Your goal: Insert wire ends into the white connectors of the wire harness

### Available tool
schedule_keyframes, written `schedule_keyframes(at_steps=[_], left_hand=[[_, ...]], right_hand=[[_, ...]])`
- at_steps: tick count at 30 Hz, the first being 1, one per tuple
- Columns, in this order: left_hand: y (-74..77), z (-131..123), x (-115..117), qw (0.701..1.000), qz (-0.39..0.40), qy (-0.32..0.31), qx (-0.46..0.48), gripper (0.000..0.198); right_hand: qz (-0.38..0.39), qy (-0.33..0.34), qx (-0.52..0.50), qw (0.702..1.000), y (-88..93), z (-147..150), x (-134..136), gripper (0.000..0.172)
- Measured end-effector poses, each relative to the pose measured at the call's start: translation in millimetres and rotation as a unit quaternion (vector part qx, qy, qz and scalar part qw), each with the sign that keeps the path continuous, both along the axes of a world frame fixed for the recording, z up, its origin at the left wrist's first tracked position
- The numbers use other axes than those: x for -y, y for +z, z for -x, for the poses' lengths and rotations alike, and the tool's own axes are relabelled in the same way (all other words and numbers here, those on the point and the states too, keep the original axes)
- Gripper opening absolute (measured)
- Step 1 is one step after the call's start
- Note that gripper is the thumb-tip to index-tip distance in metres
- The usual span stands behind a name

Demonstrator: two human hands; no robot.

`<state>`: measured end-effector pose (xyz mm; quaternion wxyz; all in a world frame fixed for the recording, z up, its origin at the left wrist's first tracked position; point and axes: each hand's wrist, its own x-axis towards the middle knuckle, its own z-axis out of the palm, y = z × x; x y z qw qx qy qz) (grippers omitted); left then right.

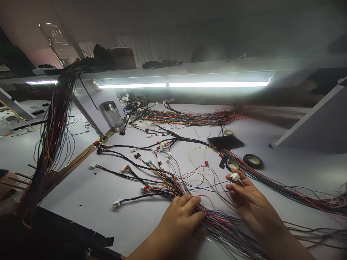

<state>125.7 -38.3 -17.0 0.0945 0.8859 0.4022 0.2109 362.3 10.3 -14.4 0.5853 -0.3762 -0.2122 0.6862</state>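
Note:
My left hand [182, 220] rests over a bundle of loose wires [225, 231], its fingers curled down onto them; what lies under the palm is hidden. To the right, my right hand [251, 202] is raised a little and pinches a white connector [235, 177] between thumb and fingers. A blue wire [211, 188] runs from near that connector toward the bundle. Black-taped branches fan out leftward from the bundle, ending in plugs such as a white connector [117, 203] and an orange-and-white connector [125, 168]. A small red connector [206, 163] lies on thin wires between my hands.
A black phone-like slab [226, 142] and a black tape roll [253, 161] lie behind my right hand. Another wire harness [184, 117] stretches along the back. A clear bottle [113, 116] stands by the left divider. A thick wire bundle [55, 133] hangs at left.

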Motion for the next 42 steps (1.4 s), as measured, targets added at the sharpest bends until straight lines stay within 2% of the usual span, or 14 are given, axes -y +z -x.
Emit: schedule_keyframes(at_steps=[8, 14, 19, 21, 23, 27, 29, 31, 35, 38, 40, 42], left_hand=[[-1.5, 0.2, -1.1, 1.0, -0.007, -0.004, 0.01, 0.029], [-1.0, 0.5, 0.0, 1.0, -0.011, -0.008, 0.003, 0.028], [12.3, 6.5, 6.0, 0.997, -0.067, -0.018, 0.028, 0.037], [18.5, 20.5, 11.5, 0.996, -0.07, 0.041, 0.032, 0.03], [20.4, 45.3, 17.4, 0.989, -0.04, 0.144, 0.015, 0.025], [9.6, 111.5, 25.1, 0.95, -0.033, 0.307, -0.049, 0.03], [2.6, 137.9, 26.6, 0.934, -0.019, 0.349, -0.076, 0.031], [-1.9, 153.3, 27.3, 0.929, 0.011, 0.36, -0.084, 0.029], [-1.5, 156.8, 29.2, 0.932, 0.062, 0.354, -0.04, 0.022], [6.5, 150.6, 33.1, 0.931, 0.101, 0.347, 0.053, 0.022], [14.7, 146.5, 36.2, 0.903, 0.15, 0.378, 0.143, 0.023], [23.1, 143.4, 38.5, 0.844, 0.214, 0.424, 0.249, 0.034]], right_hand=[[0.02, -0.018, 0.009, 1.0, 6.5, 0.8, 2.7, 0.048], [0.028, -0.022, 0.042, 0.998, -2.9, 0.5, 1.1, 0.04], [0.06, -0.041, 0.087, 0.994, -8.6, 0.1, -2.1, 0.034], [0.076, -0.044, 0.105, 0.991, -7.5, 0.6, -1.1, 0.033], [0.088, -0.044, 0.112, 0.989, -5.6, 2.1, 0.6, 0.033], [0.085, -0.045, 0.113, 0.989, -4.7, 5.0, 1.3, 0.032], [0.08, -0.043, 0.108, 0.99, -6.5, 5.0, 0.1, 0.029], [0.075, -0.042, 0.102, 0.991, -8.8, 4.1, -1.1, 0.027], [0.064, -0.028, 0.084, 0.994, -10.4, 1.3, -2.0, 0.024], [0.058, -0.015, 0.08, 0.995, -9.5, -0.4, -1.7, 0.03], [0.055, -0.006, 0.085, 0.995, -9.4, -1.4, -1.4, 0.036], [0.057, -0.003, 0.085, 0.995, -10.4, -2.4, -1.4, 0.041]])
